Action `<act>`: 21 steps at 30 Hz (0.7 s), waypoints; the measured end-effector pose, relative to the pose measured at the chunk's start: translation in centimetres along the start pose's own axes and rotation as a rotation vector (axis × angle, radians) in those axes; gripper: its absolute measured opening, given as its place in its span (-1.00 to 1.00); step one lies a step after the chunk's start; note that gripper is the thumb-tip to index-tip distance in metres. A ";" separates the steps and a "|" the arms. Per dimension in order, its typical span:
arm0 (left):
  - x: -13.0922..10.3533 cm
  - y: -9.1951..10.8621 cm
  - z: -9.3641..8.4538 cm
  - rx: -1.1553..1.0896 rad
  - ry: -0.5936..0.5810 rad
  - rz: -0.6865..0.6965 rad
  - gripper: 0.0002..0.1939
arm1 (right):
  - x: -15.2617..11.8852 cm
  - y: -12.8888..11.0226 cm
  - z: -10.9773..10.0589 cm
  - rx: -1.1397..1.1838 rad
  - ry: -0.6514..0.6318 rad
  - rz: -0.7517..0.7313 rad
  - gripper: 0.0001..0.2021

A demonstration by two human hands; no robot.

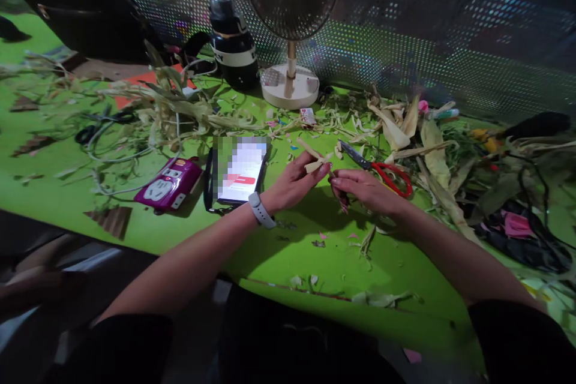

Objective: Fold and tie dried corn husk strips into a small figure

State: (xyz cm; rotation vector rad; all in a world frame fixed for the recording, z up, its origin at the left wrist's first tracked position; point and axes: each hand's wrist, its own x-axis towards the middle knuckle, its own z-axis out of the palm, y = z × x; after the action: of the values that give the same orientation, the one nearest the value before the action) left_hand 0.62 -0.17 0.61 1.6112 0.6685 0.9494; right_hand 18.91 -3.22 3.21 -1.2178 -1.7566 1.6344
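Observation:
My left hand, with a pale band on its wrist, pinches a folded piece of corn husk between thumb and fingers. Close beside it, the fingers of my right hand are pressed together on what looks like a thin end of the same husk, partly hidden by the fingertips. Just behind the right hand lie scissors with red handles, their blades pointing away to the left. Left of my left hand, a phone with a lit screen rests on the green table.
A purple power socket with a white cable sits left of the phone. Behind stand a dark bottle and a fan. Dried husks are heaped at right, with more husks at left. Another person's arm shows lower left.

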 end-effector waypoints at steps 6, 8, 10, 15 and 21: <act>0.2 0.2 -0.1 -0.035 -0.047 -0.048 -0.57 | 0.2 0.3 0.7 -0.040 0.053 -0.078 -0.66; 0.2 0.1 0.0 -0.110 -0.048 -0.136 -0.54 | 0.2 0.3 0.5 -0.102 0.051 -0.127 -0.64; 0.1 0.1 0.2 -0.235 -0.042 -0.219 -0.53 | 0.2 0.4 0.2 -0.171 0.047 -0.170 -0.63; 0.1 -0.1 0.4 -0.495 -0.047 -0.301 -0.60 | 0.4 0.8 -0.2 -0.336 0.083 -0.260 -0.63; 0.3 -0.6 -0.7 -0.413 -0.135 -0.246 -0.55 | 0.2 1.1 -1.2 -0.263 0.213 -0.217 -0.52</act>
State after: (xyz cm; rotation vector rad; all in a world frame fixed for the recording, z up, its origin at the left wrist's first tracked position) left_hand 0.23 0.55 0.19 1.1849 0.5216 0.7339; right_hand 20.09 -2.55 2.37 -1.2131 -1.9309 1.1358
